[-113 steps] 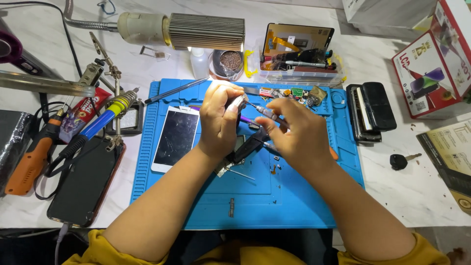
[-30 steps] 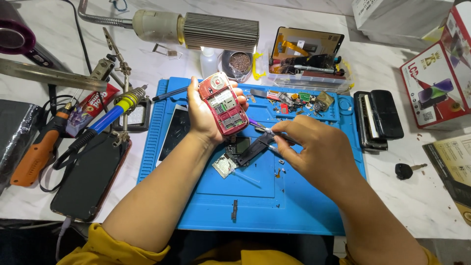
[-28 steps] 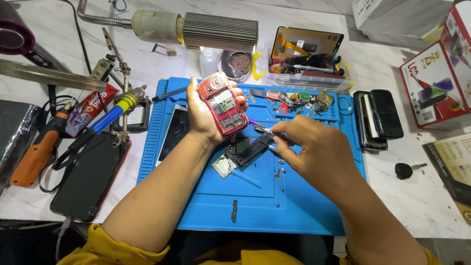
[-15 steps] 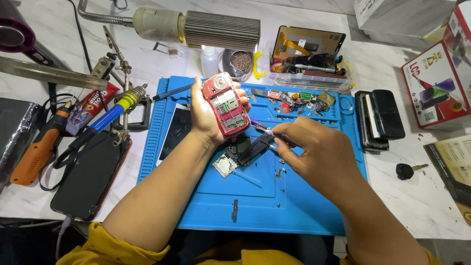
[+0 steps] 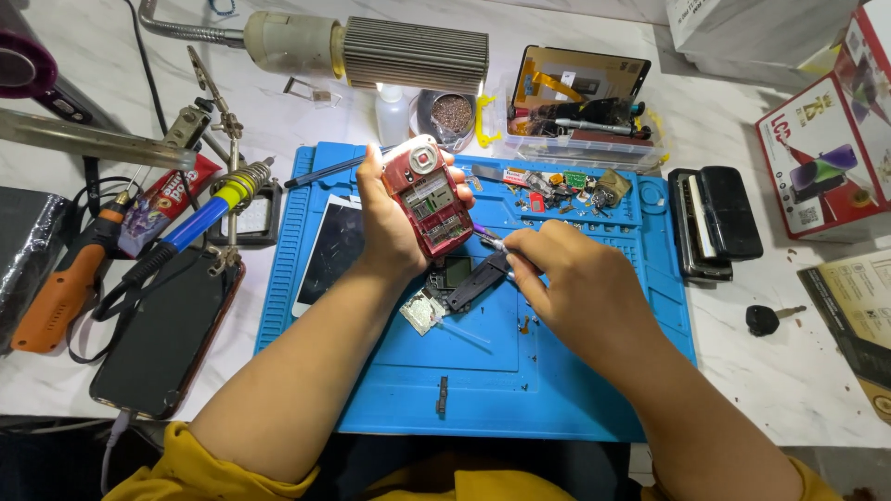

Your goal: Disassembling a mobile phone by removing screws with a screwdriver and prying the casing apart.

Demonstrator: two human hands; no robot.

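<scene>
Red phone body [image 5: 429, 198], back cover off and circuitry exposed, sits upright in the grasp of the left hand [image 5: 394, 223] above the blue silicone mat [image 5: 557, 390]. The right hand [image 5: 571, 288] pinches a thin metal tool [image 5: 489, 241], its tip touching the phone's lower edge. A clear plastic tray [image 5: 580, 116] behind the mat holds pens and small tools; a round tin [image 5: 452, 113] beside it holds brown granules. A red-and-white carton [image 5: 821, 148] stands at the far right, near a black key [image 5: 766, 319]
</scene>
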